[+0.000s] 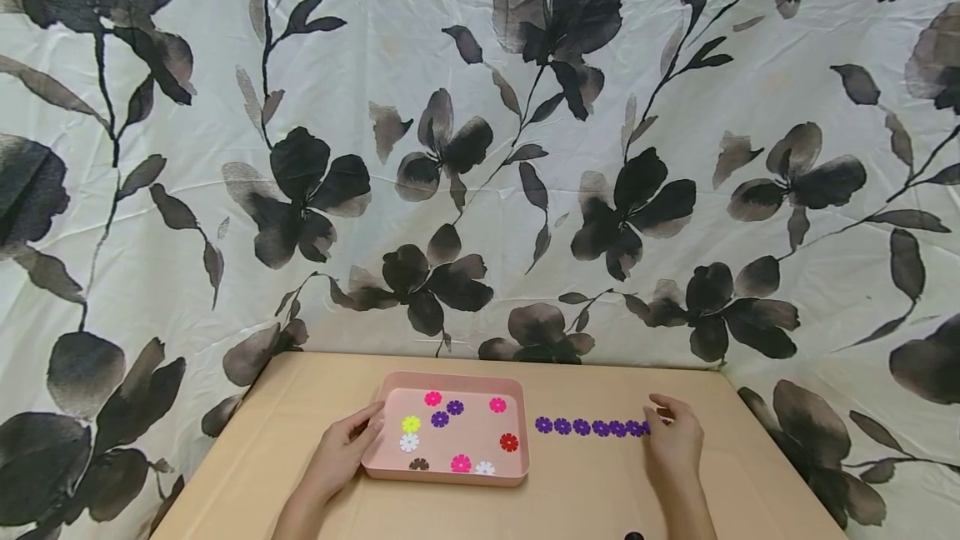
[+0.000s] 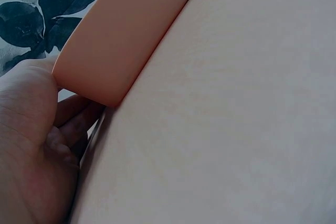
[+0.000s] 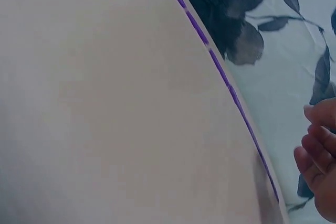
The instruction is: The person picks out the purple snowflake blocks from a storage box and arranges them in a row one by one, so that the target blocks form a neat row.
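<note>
A shallow pink tray [image 1: 446, 477] rests on the table and holds several notched flower-shaped discs. My left hand [image 1: 347, 446] grips its left side; the left wrist view shows the thumb by the tray wall [image 2: 113, 40] and fingers [image 2: 79, 116] curled near its lower corner. To the tray's right, several purple discs [image 1: 581, 427] lie in a line, some touching or overlapping. My right hand [image 1: 675, 432] is at the right end of this line, its fingers loosely bent. Nothing shows between them in the right wrist view, where the line [image 3: 220, 69] appears edge-on.
Inside the tray are pink [image 1: 461, 463], red [image 1: 509, 442], yellow [image 1: 411, 424], white [image 1: 408, 442], brown [image 1: 419, 464] and purple [image 1: 440, 419] discs. A dark round object [image 1: 634, 536] is cut off at the bottom edge. Floral cloth [image 1: 525, 190] hangs behind the table [image 1: 592, 394].
</note>
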`<control>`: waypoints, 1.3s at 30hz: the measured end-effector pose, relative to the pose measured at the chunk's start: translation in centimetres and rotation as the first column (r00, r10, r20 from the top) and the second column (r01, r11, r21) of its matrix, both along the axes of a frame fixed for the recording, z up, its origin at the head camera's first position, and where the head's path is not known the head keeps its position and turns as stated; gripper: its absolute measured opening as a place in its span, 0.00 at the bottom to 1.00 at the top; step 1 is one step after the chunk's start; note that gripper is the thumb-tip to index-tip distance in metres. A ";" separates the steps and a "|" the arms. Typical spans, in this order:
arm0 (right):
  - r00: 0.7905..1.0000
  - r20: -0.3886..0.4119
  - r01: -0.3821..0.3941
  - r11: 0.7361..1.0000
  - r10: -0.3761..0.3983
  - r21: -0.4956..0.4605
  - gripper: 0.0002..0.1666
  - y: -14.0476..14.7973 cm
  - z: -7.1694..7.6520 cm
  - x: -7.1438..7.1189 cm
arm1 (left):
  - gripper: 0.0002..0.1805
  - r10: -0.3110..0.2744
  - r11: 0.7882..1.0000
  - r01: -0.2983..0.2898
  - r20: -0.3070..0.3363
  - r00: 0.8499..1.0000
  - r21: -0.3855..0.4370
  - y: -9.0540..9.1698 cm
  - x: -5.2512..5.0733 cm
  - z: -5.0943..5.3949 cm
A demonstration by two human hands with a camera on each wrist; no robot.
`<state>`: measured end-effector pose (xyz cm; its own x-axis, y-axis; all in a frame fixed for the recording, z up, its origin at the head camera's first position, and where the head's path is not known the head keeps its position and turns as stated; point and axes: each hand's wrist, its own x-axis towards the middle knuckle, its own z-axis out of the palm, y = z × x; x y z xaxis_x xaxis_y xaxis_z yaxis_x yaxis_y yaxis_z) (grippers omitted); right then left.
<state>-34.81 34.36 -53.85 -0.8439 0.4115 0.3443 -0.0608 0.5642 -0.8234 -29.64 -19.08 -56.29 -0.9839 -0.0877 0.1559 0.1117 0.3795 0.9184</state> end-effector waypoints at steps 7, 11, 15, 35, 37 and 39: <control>0.991 -0.014 -0.133 0.991 0.134 0.030 0.16 -3.6 0.7 -0.7 | 0.24 -0.001 1.000 0.001 -0.001 1.000 0.014 0.0 0.0 -0.1; 0.979 -0.031 -0.198 0.979 0.200 0.050 0.16 -5.5 0.9 -0.9 | 0.24 -0.003 1.000 0.003 -0.001 1.000 0.017 0.0 0.0 -0.2; 0.971 -0.072 -0.222 0.973 0.227 0.067 0.14 -7.3 1.1 -0.7 | 0.24 -0.004 1.000 0.004 -0.001 1.000 0.005 -0.1 0.1 -0.1; 0.932 -0.081 -0.351 0.936 0.352 0.022 0.15 -14.9 1.5 0.1 | 0.24 -0.001 1.000 0.000 -0.019 1.000 -0.025 -0.3 0.2 -0.1; 0.924 -0.081 -0.375 0.927 0.375 0.013 0.14 -15.9 1.7 0.2 | 0.24 0.000 1.000 -0.001 -0.018 1.000 -0.025 -0.3 0.2 -0.1; 0.915 -0.064 -0.399 0.917 0.397 -0.010 0.15 -16.9 1.9 0.4 | 0.24 0.000 1.000 0.000 -0.018 1.000 -0.026 -0.3 0.2 0.0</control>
